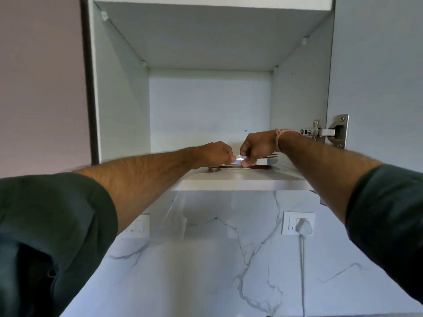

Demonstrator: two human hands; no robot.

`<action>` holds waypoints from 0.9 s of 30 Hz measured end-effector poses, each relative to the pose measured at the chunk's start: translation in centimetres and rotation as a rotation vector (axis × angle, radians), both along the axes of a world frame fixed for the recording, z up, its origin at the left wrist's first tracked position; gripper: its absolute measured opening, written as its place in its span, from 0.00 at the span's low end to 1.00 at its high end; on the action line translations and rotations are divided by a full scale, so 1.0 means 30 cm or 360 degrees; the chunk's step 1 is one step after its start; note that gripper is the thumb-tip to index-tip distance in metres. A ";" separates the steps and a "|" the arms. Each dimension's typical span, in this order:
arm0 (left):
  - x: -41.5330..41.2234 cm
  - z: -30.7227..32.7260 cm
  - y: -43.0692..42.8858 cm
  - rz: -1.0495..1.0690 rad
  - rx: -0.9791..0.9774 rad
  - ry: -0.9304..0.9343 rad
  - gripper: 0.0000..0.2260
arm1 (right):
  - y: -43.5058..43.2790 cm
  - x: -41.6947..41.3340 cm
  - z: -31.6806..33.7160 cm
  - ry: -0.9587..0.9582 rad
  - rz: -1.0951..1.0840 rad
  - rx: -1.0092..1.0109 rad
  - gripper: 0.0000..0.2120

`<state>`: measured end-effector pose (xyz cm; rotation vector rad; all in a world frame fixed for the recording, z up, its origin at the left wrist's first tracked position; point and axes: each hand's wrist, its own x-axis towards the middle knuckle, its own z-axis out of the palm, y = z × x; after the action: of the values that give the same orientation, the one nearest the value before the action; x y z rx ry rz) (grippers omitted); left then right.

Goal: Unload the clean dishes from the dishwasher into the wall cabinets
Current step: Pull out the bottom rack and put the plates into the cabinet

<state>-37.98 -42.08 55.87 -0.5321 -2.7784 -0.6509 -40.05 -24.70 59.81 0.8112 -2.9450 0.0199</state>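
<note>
Both my arms reach up onto the bottom shelf (240, 183) of an open white wall cabinet. My left hand (215, 154) and my right hand (258, 145) meet knuckle to knuckle, each with curled fingers pinching a bunch of shiny metal cutlery (239, 159) between them. Fork tines (272, 154) stick out to the right behind my right hand. Just under the hands a flat, plate-like dish (254, 167) lies on the shelf; only its near rim shows. The dishwasher is out of view.
The cabinet's upper shelf (212, 3) is overhead. The open door with its steel hinge (329, 131) stands at the right. Below is a marble backsplash with a socket and white plug (303, 226) and another socket (137, 226) at the left.
</note>
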 end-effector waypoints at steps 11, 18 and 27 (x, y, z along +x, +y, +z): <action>-0.204 0.045 -0.002 -0.0124 -0.0137 -0.0149 0.11 | 0.030 -0.154 -0.011 -0.0146 -0.0090 -0.0256 0.02; -0.277 0.061 -0.043 -0.0271 0.0004 -0.0231 0.08 | 0.046 -0.200 -0.006 -0.0252 -0.0067 -0.0371 0.07; -0.317 0.060 -0.045 -0.0170 -0.0048 0.0058 0.06 | 0.035 -0.287 -0.027 -0.0040 -0.0057 -0.0364 0.06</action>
<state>-47.49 -43.44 57.68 -0.6957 -2.7447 -0.6158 -48.65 -23.65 59.01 0.7300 -2.9068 0.3593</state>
